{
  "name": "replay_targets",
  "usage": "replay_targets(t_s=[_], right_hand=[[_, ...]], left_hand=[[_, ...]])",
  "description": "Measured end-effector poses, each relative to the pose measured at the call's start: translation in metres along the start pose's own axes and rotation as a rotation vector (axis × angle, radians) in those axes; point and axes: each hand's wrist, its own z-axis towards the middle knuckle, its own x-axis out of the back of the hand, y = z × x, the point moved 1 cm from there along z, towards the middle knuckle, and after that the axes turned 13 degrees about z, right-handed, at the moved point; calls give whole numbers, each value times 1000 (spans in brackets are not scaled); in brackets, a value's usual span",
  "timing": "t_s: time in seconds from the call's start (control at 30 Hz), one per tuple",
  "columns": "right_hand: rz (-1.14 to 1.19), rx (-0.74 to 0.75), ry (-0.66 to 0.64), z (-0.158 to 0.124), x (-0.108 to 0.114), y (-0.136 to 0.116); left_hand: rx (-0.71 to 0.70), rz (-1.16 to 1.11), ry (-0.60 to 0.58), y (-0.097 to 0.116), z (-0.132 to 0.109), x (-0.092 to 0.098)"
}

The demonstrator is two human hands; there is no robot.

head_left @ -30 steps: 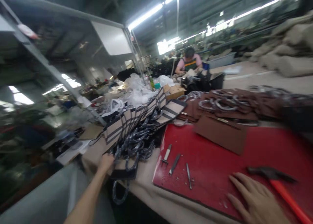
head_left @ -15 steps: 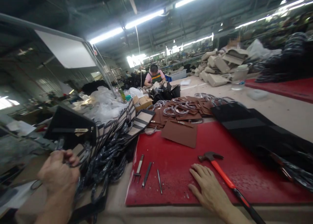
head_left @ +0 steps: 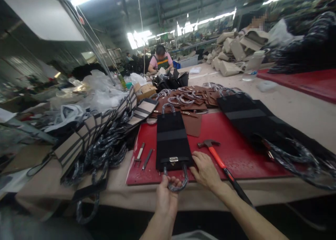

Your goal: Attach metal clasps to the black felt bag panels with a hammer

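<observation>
A flat black bag panel (head_left: pixel 172 145) with a metal clasp lies on the red mat (head_left: pixel 210 126). Plastic-wrapped loop handles extend from its two ends. My left hand (head_left: pixel 168 194) has its fingers closed round the near handle (head_left: pixel 183 184), at the mat's front edge. Beside the panel's lower right edge is my right hand (head_left: pixel 206 170), fingers stretched and thumb apart; its fingertips are at that edge, and whether they touch it I cannot tell. To the right lies an orange-handled claw hammer (head_left: pixel 220 163). A pronged punch (head_left: pixel 139 154) and a slim metal tool (head_left: pixel 147 159) lie left of the panel.
Striped panels with wrapped handles (head_left: pixel 97 138) are heaped at left. Brown pieces (head_left: pixel 164 105) with handles lie behind the mat. More black panels (head_left: pixel 244 114) cover its right side. Beyond stand a clear jar (head_left: pixel 253 66) and beige bags (head_left: pixel 228 63); a person (head_left: pixel 160 61) sits at the back.
My left hand has brought the black panel from the left pile onto the mat, partly covering a brown piece. My right hand remains on the mat side, now beside the panel. The view has shifted down.
</observation>
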Motion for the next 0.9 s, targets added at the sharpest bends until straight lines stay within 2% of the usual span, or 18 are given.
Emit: replay_targets(t_s=[0.1, 0.2, 0.3, 0.37, 0.47, 0.63, 0.7, 0.8, 0.9], right_hand=[[190, -68, 124, -1, 2, 8], [316, -150, 199, -6, 8, 9], [311, -210, 231, -12, 14, 1], [271, -196, 225, -13, 18, -7], [163, -133, 141, -10, 21, -18], [-30, -80, -143, 2, 16, -32], [-67, -66, -218, 6, 10, -35], [-58, -61, -250, 7, 2, -34], [-33, -69, -236, 3, -2, -30]], left_hand=[[132, -29, 2, -14, -7, 0], [132, 12, -25, -14, -12, 0], [144, 42, -59, -23, -17, 2], [145, 51, -96, -33, -20, 3], [126, 44, -145, -47, -23, 2], [119, 44, -191, -55, -22, -4], [125, 35, -228, -57, -20, -4], [112, 47, -272, -60, -17, -1], [111, 179, -272, -57, -15, 5]])
